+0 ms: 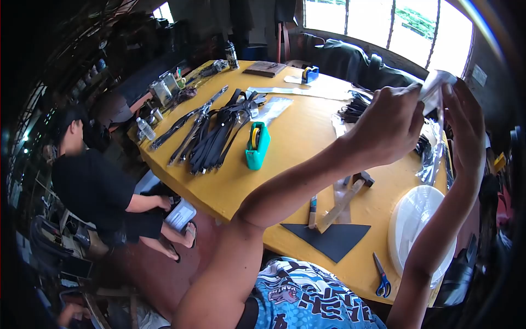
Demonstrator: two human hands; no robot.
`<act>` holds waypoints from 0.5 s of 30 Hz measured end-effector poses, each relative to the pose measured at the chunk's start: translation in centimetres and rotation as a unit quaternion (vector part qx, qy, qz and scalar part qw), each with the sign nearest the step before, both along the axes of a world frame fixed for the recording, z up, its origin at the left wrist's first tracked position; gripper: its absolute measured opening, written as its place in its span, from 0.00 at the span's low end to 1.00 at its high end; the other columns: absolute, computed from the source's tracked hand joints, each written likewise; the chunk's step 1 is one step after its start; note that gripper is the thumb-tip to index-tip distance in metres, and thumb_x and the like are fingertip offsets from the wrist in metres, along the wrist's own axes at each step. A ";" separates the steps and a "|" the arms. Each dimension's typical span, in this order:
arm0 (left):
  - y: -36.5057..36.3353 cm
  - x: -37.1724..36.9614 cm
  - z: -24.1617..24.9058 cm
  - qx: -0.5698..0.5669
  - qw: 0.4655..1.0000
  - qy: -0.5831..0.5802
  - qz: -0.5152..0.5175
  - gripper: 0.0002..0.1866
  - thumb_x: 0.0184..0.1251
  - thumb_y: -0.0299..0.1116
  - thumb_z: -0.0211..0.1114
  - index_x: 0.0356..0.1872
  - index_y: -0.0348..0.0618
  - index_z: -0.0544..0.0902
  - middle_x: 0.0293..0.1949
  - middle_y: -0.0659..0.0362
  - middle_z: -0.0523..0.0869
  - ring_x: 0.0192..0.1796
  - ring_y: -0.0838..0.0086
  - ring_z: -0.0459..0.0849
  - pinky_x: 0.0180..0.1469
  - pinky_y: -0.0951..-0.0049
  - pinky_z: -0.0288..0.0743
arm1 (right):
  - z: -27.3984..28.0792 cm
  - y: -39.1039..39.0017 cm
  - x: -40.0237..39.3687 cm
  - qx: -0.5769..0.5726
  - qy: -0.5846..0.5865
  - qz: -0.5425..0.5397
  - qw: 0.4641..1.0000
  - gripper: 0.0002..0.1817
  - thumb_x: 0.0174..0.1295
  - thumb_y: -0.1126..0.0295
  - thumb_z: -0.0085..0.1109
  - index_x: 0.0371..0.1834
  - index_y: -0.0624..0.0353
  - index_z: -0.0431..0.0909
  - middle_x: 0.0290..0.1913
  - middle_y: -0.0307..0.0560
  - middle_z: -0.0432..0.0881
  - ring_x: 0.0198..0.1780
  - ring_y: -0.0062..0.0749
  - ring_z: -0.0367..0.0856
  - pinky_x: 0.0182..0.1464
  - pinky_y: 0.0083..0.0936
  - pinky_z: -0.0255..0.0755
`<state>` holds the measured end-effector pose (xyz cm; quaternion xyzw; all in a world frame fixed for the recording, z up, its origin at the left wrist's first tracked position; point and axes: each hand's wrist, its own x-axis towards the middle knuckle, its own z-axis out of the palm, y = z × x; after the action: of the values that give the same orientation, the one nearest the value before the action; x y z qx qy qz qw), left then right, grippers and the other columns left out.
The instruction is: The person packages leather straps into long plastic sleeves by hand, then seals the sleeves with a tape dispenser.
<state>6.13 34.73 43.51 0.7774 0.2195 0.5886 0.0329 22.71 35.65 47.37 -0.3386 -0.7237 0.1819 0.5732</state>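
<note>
Raised over the table's right side, my left hand [392, 125] pinches a crumpled piece of clear plastic [436, 82] with its fingers curled. Level with it, my right hand [464, 123] has its fingertips closed on the plastic's other side. Whether the plastic is a bag or a loose sheet I cannot make out. Below the hands lie packs of black straps in clear plastic [427, 156]. A hammer [346, 202] rests under my left forearm, its handle over a black triangular sheet [331, 241]. Near my right forearm are an oval white tray [395, 233] and blue-handled scissors [383, 285].
On the yellow table [298, 192] sit a green tape dispenser [256, 147], bundled black straps [216, 134], a blue tape dispenser [310, 74] and a dark board [265, 68]. A person in black [98, 181] stands left, one hand by a pale container [181, 214].
</note>
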 end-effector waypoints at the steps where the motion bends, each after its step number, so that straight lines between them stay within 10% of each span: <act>1: 0.1 0.1 -0.1 -0.002 1.000 -0.001 0.002 0.06 0.56 0.23 0.54 0.26 0.28 0.71 0.14 0.45 0.74 0.16 0.53 0.76 0.25 0.55 0.69 | 0.0 0.0 0.7 0.022 -0.070 -0.031 0.997 0.18 0.60 0.59 0.58 0.50 0.58 0.75 0.34 0.37 0.80 0.33 0.16 0.74 0.38 0.17 0.67; 15: 2.5 0.8 1.4 0.052 0.996 -0.053 0.051 0.06 0.58 0.25 0.56 0.33 0.33 0.77 0.18 0.49 0.79 0.22 0.57 0.81 0.26 0.63 0.73 | -2.6 -1.5 -0.7 -0.020 0.097 0.106 0.989 0.24 0.57 0.64 0.63 0.54 0.62 0.69 0.38 0.43 0.81 0.35 0.18 0.76 0.37 0.14 0.66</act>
<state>6.91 37.26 44.93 0.7340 0.2253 0.6402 -0.0261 22.03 34.19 44.79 -0.2523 -0.6923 0.2878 0.6117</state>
